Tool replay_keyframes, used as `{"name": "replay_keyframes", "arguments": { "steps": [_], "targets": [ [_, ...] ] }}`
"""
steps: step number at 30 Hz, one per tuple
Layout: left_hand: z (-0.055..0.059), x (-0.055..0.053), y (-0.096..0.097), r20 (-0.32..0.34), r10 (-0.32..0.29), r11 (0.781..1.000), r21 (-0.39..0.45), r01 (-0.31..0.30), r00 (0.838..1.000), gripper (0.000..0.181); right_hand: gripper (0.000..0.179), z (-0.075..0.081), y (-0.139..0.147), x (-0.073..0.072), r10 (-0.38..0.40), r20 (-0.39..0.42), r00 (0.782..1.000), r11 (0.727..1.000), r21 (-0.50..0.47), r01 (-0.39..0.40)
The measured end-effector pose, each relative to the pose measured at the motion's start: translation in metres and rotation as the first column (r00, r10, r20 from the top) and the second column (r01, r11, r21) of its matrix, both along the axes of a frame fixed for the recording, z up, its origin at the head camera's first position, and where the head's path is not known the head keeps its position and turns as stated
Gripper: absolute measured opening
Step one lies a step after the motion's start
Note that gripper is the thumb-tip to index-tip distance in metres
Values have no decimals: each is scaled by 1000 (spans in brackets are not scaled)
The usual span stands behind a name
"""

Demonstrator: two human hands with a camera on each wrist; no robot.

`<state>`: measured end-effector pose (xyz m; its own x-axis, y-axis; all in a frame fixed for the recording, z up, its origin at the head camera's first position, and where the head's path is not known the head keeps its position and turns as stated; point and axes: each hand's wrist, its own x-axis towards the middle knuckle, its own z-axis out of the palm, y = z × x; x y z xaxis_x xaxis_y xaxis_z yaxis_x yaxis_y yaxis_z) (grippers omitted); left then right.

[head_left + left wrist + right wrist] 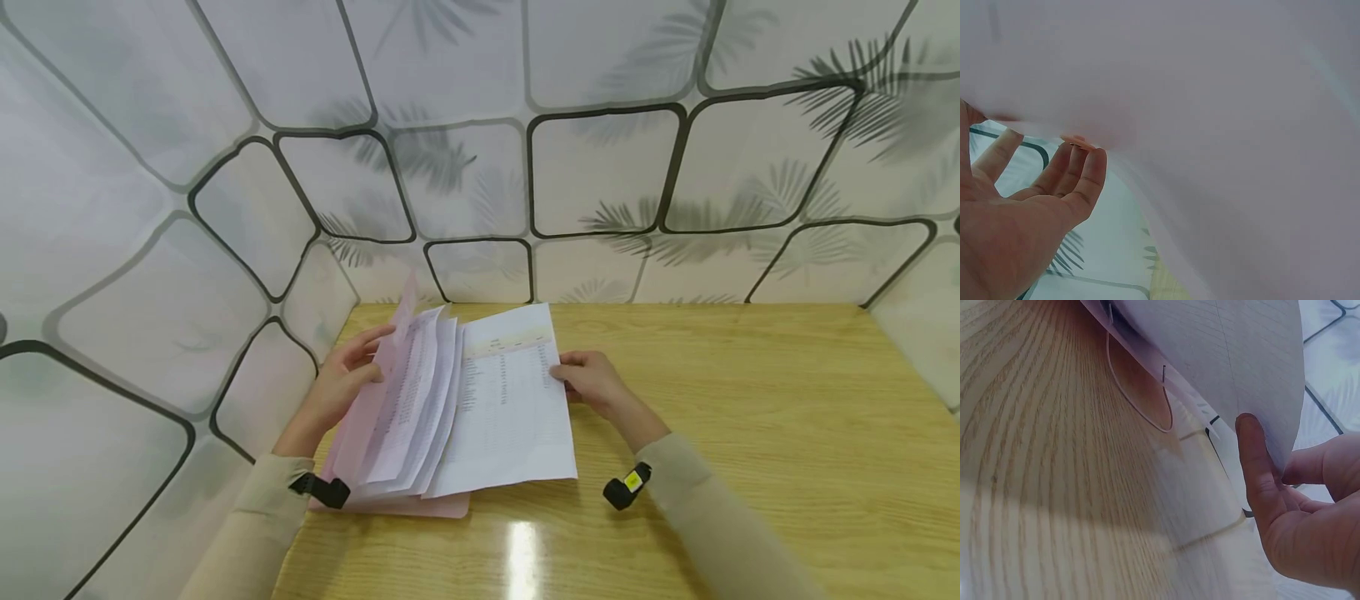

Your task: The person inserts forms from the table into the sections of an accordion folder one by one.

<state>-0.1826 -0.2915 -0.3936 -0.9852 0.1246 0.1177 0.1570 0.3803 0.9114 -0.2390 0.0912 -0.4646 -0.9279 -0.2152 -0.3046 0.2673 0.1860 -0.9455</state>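
Note:
A translucent pink folder stands partly open on the table, with several printed sheets fanned out inside it. My left hand pinches the folder's raised cover at its outer edge, thumb on one face and fingers on the other. To the right, a printed sheet with a table of figures spreads out of the folder. My right hand pinches that sheet's right edge. In the right wrist view the paper bends up from the hand, and a thin cord loop hangs from the folder.
The wooden table extends to the right and in front of the folder. A patterned wall with leaf prints rises behind the table and along its left side. Each wrist wears a small black camera.

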Motion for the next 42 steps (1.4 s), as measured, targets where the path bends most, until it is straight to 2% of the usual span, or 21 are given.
{"name": "replay_keyframes", "arguments": {
  "steps": [11,17,24,31,42],
  "targets": [
    [0,0,0,-7,11,1000,-19,-11,1000,64,47,-3,-15,0,-37,38,999,999,-28,38],
    [1,1,1,-4,29,999,-27,-29,1000,63,48,-1,-14,1,-76,21,997,997,6,76],
    [2,0,1,-5,31,999,-28,-31,1000,63,47,-3,-18,1,-99,78,992,995,-21,101],
    [1,0,0,1,30,999,-9,-30,1000,64,46,-4,-31,5,-61,83,995,996,-54,66],
    [0,-1,-1,-17,17,999,-28,-18,1000,64,42,-7,-43,10,62,91,994,998,-36,-59]
  ]
}}
